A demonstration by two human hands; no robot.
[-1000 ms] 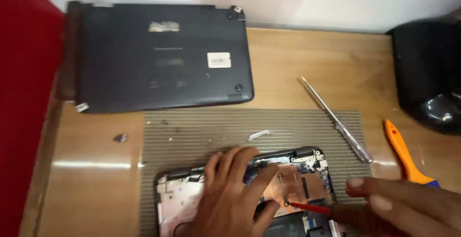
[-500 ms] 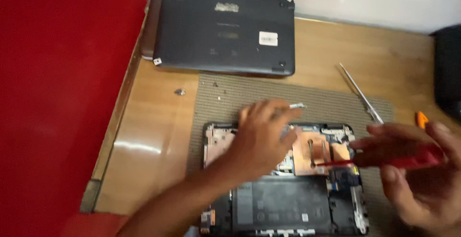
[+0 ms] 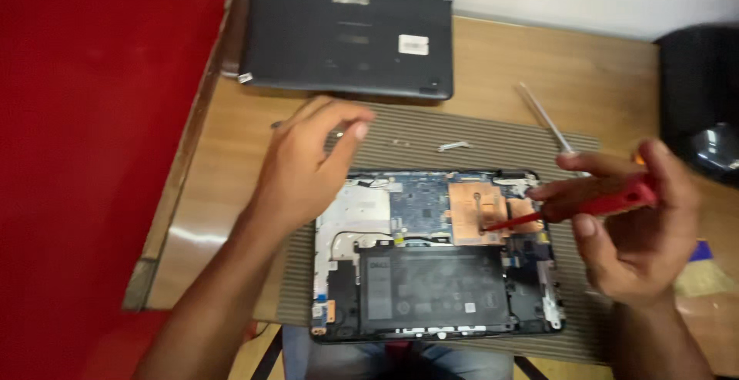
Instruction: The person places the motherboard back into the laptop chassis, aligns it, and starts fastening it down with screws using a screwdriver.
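An opened laptop (image 3: 431, 272) lies on a ribbed grey mat (image 3: 493, 145), its battery, circuit board and copper heat plate (image 3: 476, 212) exposed. My right hand (image 3: 631, 226) grips a red-handled screwdriver (image 3: 593, 199) whose tip rests on the copper plate. My left hand (image 3: 304, 168) hovers over the mat's upper left corner, fingers pinched together near a small screw; whether it holds anything is hidden by blur.
The removed black bottom cover (image 3: 346, 33) lies at the table's back. A long silver screwdriver (image 3: 543, 118) and a small metal part (image 3: 453, 147) sit on the mat. A black bag (image 3: 697, 103) is at right, a red surface (image 3: 92, 157) at left.
My left hand has lifted off the laptop and moved up-left to the mat's corner. The right hand with the screwdriver stays over the copper plate. The view has shifted.
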